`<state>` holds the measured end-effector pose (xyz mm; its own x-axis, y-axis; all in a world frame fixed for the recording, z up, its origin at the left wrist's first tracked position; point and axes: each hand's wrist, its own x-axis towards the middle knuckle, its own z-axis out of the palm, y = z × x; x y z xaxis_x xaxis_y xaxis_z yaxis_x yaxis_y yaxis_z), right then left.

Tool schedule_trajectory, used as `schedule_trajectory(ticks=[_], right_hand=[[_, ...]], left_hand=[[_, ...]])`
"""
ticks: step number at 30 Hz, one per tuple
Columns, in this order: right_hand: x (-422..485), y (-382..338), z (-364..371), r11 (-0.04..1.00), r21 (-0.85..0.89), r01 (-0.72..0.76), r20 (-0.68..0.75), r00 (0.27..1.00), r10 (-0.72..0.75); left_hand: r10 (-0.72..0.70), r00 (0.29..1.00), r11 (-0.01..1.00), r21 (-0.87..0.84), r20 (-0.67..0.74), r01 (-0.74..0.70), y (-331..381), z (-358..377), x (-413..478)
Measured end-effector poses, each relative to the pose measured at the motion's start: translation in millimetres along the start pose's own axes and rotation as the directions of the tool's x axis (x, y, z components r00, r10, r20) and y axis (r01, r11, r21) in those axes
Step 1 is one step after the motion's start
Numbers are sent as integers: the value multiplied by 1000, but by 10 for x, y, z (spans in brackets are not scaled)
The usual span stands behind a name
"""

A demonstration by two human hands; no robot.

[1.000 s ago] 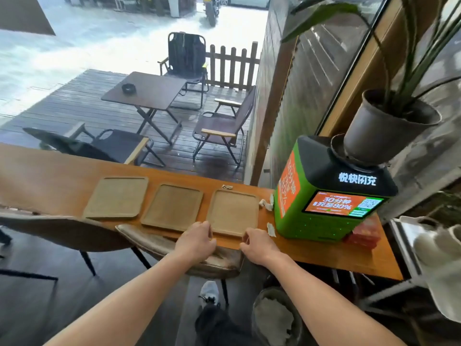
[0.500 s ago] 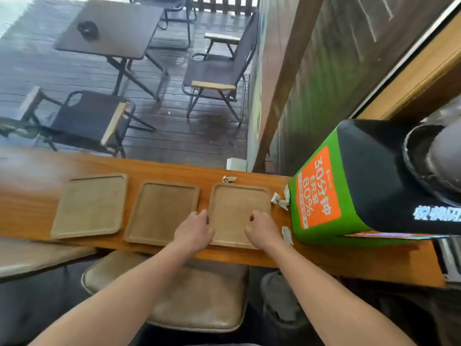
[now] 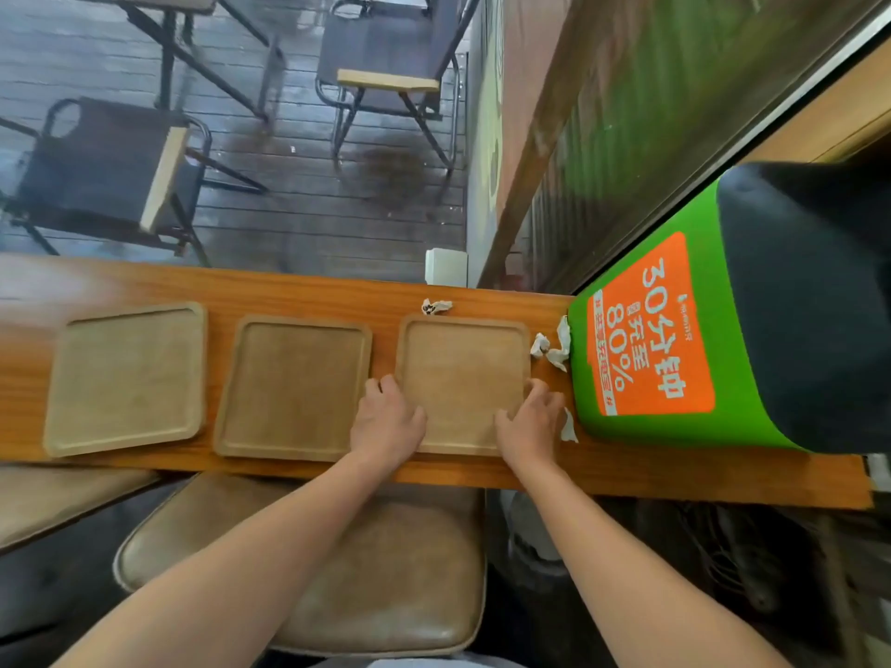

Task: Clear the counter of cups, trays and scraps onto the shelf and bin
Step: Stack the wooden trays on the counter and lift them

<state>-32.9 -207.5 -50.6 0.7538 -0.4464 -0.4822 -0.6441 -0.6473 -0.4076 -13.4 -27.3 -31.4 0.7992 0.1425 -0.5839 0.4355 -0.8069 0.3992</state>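
Observation:
Three flat wooden trays lie in a row on the orange-brown counter [image 3: 308,291]: a left tray [image 3: 128,378], a middle tray [image 3: 294,385] and a right tray [image 3: 463,373]. My left hand [image 3: 385,419] grips the right tray's near-left edge, fingers curled at its rim. My right hand [image 3: 530,421] holds the same tray's near-right corner, thumb on top. The tray rests flat on the counter. Crumpled paper scraps lie behind the tray [image 3: 436,307], to its right [image 3: 552,347], and beside my right hand [image 3: 569,426].
A green and black charging kiosk [image 3: 723,330] with an orange panel stands on the counter at the right, close to the scraps. A padded brown stool [image 3: 385,580] sits under the counter below my arms. Folding chairs and a wet wooden deck lie beyond the counter.
My head has tilted down and closer to the counter. Both hands moved from the counter's front edge onto the right tray's two near corners and closed on them.

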Motion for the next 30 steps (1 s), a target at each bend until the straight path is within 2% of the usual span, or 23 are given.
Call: schedule_trajectory(ticks=[4,8,11,15,19,24,30], right_hand=[[-43,-26,45,997,61,-56,37,998,54],[25,-110,-4,938,198,-284,155,954,256],[38,-90,-46,886,268,-378,238,917,319],[-7,-66,-104,839,340,-425,279,897,342],[-118,-153,-135,844,331,-423,306,894,328],[-268,-336,-162,836,354,-420,356,887,295],[-419,-763,-51,873,305,-380,392,886,248]], left_hand=[[-79,997,996,-38,-17,78,36,64,-2],[-187,982,978,-88,21,188,57,92,1],[-221,975,971,-90,31,223,32,69,6],[-235,970,940,-236,66,244,-22,-5,-7],[-218,967,884,-392,136,254,-131,-86,-40],[-187,967,859,-449,172,246,-336,-301,-68],[-234,967,835,-488,103,254,-591,-639,-107]])
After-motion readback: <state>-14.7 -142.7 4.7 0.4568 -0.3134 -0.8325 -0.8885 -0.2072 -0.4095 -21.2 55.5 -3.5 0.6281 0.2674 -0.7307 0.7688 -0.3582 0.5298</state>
